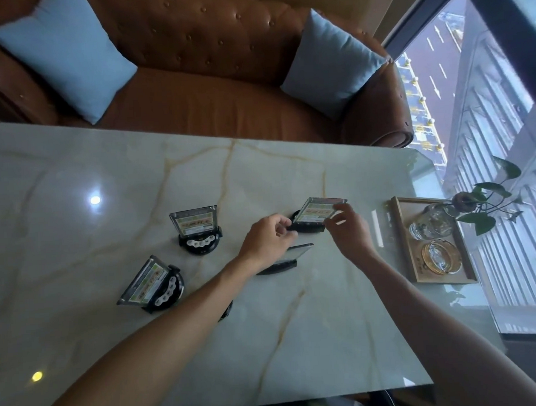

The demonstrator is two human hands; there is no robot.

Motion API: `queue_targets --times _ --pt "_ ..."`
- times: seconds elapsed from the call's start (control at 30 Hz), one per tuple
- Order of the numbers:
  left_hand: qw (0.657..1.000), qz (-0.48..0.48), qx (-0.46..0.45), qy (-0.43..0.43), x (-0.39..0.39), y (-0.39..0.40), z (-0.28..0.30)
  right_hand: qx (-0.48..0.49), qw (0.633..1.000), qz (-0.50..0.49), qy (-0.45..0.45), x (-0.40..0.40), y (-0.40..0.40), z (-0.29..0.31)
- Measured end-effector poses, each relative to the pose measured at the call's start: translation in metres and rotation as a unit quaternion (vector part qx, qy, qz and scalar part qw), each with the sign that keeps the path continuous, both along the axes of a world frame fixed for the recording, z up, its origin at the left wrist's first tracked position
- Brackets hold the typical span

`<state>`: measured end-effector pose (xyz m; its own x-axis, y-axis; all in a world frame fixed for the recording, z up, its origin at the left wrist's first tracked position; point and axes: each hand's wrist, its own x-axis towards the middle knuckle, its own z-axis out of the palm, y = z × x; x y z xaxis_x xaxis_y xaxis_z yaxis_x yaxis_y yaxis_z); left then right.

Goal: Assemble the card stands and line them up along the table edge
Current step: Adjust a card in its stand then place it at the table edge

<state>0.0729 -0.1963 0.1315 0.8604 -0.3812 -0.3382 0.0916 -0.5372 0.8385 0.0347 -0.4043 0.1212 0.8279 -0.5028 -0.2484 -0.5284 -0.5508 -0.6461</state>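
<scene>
Hands meet at one card stand (pixel 315 215) — right hand (pixel 349 229) fingers pinch its clear panel. Left hand (pixel 267 237) fingertips pinch its black base.

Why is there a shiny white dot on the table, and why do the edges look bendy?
Head view: the white dot is lamp glare on the glossy marble table; a dimmer yellow glare spot sits nearer. The wide-angle lens bends the table edges and window frame. The window side looks brighter.

Lounge or café seating area: tufted leather sofa (pixel 197 70) with blue cushions (pixel 63 55), marble counter (pixel 298 325), ashtray (pixel 440 256), high-rise window (pixel 489 129).
</scene>
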Motion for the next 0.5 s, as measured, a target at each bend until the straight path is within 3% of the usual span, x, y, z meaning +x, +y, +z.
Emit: queue_targets --times 0.17,0.33,0.5 --pt "1.0 0.012 -0.001 -0.017 0.025 -0.025 0.009 0.011 1.0 0.003 0.028 0.018 -0.02 0.0" --pt "0.999 -0.016 0.029 0.001 0.04 -0.05 0.004 -0.106 0.989 0.093 0.046 0.032 -0.039 -0.002" --pt "0.997 -0.014 0.072 -0.016 0.052 -0.073 -0.005 -0.11 0.975 0.189 0.04 0.047 -0.067 -0.01"
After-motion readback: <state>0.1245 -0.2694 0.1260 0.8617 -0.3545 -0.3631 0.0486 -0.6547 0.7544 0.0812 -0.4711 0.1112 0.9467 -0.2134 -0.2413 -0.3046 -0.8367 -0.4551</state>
